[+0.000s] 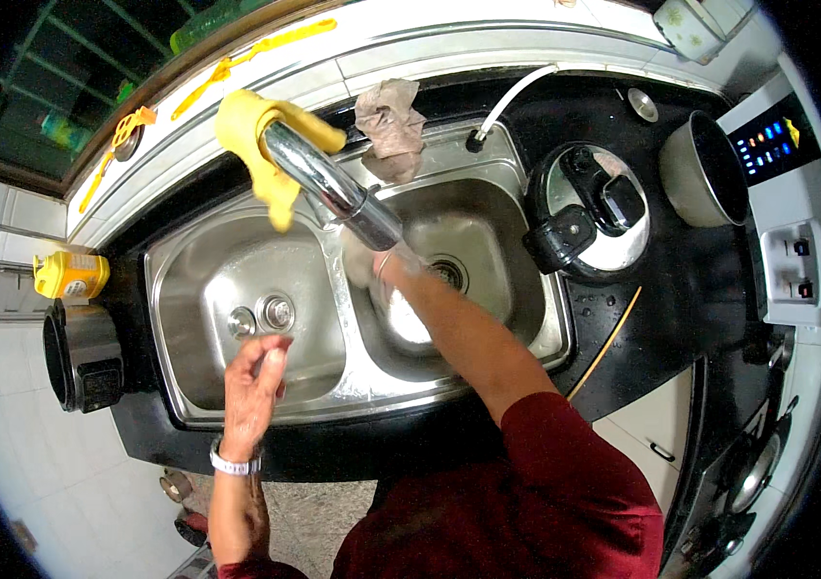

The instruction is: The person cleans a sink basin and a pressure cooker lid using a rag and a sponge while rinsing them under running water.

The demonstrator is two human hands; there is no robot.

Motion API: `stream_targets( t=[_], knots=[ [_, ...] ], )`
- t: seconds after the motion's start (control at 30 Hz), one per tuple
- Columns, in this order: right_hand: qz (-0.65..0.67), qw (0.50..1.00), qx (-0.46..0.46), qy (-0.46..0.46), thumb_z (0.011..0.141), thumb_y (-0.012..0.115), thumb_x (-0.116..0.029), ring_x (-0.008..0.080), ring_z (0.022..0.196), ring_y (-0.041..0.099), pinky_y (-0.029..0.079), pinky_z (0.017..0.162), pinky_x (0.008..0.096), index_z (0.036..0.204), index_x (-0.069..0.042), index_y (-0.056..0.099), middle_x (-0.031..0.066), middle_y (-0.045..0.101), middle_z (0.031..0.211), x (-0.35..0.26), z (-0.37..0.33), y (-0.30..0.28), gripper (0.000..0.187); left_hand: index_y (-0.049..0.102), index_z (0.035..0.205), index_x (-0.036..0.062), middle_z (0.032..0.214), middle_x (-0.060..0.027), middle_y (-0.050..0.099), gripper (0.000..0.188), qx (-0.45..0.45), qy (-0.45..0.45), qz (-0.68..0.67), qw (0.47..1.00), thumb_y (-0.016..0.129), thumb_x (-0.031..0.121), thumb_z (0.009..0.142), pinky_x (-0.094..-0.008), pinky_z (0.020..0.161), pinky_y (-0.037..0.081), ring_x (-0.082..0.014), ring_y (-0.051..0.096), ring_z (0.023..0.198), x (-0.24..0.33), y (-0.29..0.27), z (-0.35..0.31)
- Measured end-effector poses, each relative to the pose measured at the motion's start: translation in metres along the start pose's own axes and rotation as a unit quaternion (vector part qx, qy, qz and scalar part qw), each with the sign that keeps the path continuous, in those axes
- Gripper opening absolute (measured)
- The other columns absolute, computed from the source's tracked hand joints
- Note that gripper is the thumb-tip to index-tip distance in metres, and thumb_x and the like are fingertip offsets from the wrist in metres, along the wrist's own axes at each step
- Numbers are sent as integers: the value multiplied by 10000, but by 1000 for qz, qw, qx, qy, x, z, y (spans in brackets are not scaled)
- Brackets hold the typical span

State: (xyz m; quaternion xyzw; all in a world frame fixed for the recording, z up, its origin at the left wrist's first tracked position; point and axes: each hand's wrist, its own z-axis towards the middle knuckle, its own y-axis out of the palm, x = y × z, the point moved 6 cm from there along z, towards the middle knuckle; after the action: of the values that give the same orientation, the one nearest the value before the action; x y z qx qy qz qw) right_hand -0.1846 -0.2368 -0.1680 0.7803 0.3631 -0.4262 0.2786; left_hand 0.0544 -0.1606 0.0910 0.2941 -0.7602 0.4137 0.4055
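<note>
Over the front of the left sink basin (179, 318), my left hand (254, 386) hovers with its fingers loosely bent and apart, nothing visible in it. A white bracelet (235, 460) circles that wrist. My right arm reaches across the right basin (517, 280), and my right hand (367, 265) is beneath the chrome faucet (333, 183), near the divider between the basins. Running water and motion blur smear its fingers, so whatever they hold, if anything, is hidden. A yellow cloth (261, 145) drapes over the faucet. Round metal drain pieces (278, 312) sit on the left basin's floor.
A crumpled greyish cloth (391, 116) lies behind the sink. To the right stand a pressure-cooker lid (613, 212), a pot (695, 179) and a thin stick (608, 338). At left are a yellow bottle (73, 276) and a dark container (82, 357).
</note>
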Motion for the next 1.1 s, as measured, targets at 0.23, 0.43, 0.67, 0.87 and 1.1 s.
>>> stream_targets(
  t=[0.23,0.43,0.67,0.87,1.1],
  knots=[
    [471,874,116,24,886,504,-248,347,1009,625,502,860,579,1125,-6,633,156,649,1086,-49,8,-142,364,665,1091,44,940,0,640,316,80,-97,-57,990,647,331,961,-216,523,424,-55,505,645,-83,-45,-62],
    [238,955,162,-67,916,519,-267,361,1053,618,490,952,446,1139,-26,589,190,631,1166,31,71,-130,335,671,1057,39,838,7,618,272,147,-149,-136,968,677,287,944,-217,498,426,-59,502,600,-135,-57,-99],
    [-442,870,-178,-130,920,514,-263,430,1117,586,485,941,480,1439,-42,348,278,586,1225,66,-43,-17,588,672,1051,51,789,29,607,223,164,-163,-170,958,676,247,945,-205,474,406,-44,478,562,-164,-62,-129],
    [-676,601,-416,96,931,491,-447,354,1331,462,363,1109,466,1455,-112,449,190,511,1416,49,-145,-89,623,677,1042,58,799,37,606,200,143,-159,-175,961,674,233,946,-208,485,404,-42,474,579,-152,-55,-121],
    [-882,434,-170,-64,882,599,-219,270,1153,604,323,1017,586,1081,-161,734,63,696,1182,-50,-79,-140,247,675,1070,66,966,15,669,213,141,-131,-193,962,681,235,941,-202,501,402,-41,495,626,-154,-46,-122]
  ],
)
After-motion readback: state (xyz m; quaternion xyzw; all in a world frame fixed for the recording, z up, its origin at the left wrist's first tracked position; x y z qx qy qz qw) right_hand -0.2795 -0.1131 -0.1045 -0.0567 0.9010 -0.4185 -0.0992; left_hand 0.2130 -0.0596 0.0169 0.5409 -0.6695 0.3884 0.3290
